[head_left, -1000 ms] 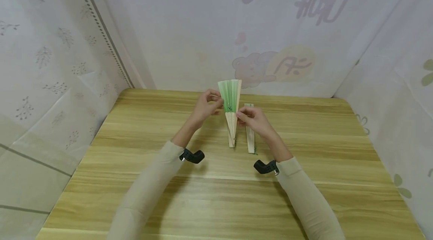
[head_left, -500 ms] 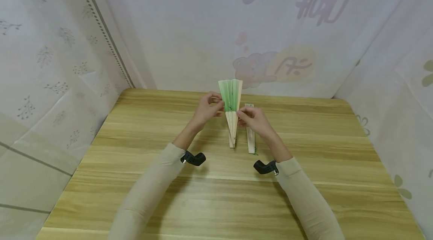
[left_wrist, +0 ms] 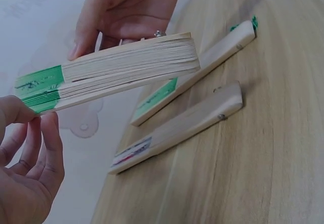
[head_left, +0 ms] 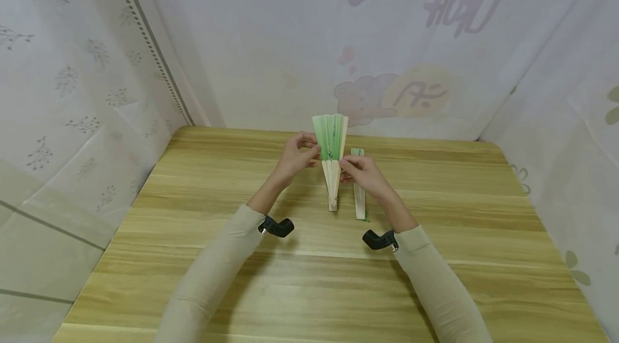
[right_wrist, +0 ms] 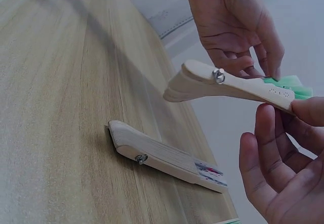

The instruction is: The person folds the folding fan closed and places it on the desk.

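Observation:
Both hands hold a partly spread folding fan with a green leaf and pale wooden ribs, raised over the table. My left hand pinches its left edge at the green part; in the left wrist view thumb and fingertips meet at the corner. My right hand pinches the right outer rib between thumb and fingers. A metal rivet shows at the fan's narrow end. Beneath lies a folded fan with a blue and red printed leaf, mostly hidden in the head view. Beside it lies another folded green fan.
The wood-grain table reaches to a printed cloth hung behind it, with more cloth at both sides. A green tassel lies at the second green fan's near end. Black camera mounts sit on both wrists.
The held fan has spread very slightly wider, and dark marks on the right of its leaf show more. Both hands keep their grip and have barely moved.

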`<state>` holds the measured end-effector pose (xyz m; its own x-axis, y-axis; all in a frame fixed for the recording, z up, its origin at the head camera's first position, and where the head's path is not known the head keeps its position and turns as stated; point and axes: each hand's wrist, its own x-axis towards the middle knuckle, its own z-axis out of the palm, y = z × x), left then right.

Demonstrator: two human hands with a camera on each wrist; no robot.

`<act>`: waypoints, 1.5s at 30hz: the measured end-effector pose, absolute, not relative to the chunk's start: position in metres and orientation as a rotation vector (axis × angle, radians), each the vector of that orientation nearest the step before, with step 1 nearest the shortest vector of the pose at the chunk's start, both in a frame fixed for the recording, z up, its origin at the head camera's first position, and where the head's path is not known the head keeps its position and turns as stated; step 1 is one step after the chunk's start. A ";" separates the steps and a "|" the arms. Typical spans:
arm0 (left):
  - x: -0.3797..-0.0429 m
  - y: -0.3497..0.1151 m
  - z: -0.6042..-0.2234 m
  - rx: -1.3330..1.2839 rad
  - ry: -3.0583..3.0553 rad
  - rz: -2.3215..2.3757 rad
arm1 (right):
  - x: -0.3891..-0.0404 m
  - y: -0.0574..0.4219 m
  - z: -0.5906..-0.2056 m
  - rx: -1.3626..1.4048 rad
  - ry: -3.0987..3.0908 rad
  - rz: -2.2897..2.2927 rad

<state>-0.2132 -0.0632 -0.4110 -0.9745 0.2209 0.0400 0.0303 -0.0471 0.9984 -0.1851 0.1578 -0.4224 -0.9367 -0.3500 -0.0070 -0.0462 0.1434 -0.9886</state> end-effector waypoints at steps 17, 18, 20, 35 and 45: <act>-0.211 -0.058 -0.418 0.242 2.003 2.152 | -0.185 0.156 -0.421 -0.396 2.218 -1.837; -0.210 -0.058 -0.418 0.247 2.001 2.134 | -0.185 0.157 -0.421 -0.398 2.218 -1.834; -0.209 -0.058 -0.418 0.258 2.004 2.100 | -0.186 0.157 -0.422 -0.402 2.218 -1.834; -0.209 -0.056 -0.420 0.298 2.011 2.089 | -0.186 0.156 -0.420 -0.432 2.240 -1.879; -0.206 -0.056 -0.420 0.317 1.976 2.064 | -0.185 0.157 -0.424 -0.394 2.213 -1.945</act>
